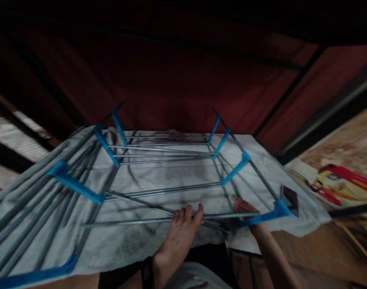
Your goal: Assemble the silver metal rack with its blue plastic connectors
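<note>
A folding drying rack (159,188) of grey metal rods with blue plastic joints lies flat on a white cloth (177,172) that covers a table. My left hand (180,230) rests at the rack's near edge, fingers curled over the nearest metal rod (135,221). My right hand (246,210) lies under the same rod beside a blue corner joint (269,214), fingers bent around it. The picture is dim and a little blurred.
A phone (290,197) lies on the cloth past the blue corner joint at the right. A red and yellow printed bag (343,186) sits on the floor at the far right. Dark red walls stand behind the table.
</note>
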The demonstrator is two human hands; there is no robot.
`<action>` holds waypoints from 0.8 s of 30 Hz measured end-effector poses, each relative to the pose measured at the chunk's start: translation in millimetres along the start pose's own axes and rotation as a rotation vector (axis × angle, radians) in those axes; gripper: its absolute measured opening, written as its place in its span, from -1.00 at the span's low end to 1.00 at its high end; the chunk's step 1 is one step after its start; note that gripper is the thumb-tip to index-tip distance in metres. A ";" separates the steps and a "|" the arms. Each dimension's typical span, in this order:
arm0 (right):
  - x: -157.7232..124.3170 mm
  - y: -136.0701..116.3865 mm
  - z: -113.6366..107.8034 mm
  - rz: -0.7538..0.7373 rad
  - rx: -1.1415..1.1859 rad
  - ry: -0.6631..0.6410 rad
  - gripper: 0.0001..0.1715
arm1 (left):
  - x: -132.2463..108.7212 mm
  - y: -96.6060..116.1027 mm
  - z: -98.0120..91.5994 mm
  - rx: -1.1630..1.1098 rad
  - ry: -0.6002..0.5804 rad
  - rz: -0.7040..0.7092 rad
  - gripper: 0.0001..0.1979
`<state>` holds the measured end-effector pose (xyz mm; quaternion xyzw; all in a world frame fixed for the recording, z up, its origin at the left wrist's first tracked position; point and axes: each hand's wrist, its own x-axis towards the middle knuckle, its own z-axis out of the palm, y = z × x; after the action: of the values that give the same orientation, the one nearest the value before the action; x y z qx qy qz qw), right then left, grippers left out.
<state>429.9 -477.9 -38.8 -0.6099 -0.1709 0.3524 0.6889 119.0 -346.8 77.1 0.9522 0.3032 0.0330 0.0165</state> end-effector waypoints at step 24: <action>-69.7 -162.0 87.0 -0.220 0.222 0.130 -0.49 | -3.9 19.9 -28.9 -0.187 -0.027 0.127 -0.46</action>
<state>368.5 -464.8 147.7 -0.5294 -0.1519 0.2514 0.7959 125.2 -364.9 106.7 0.9642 0.2376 0.0494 0.1071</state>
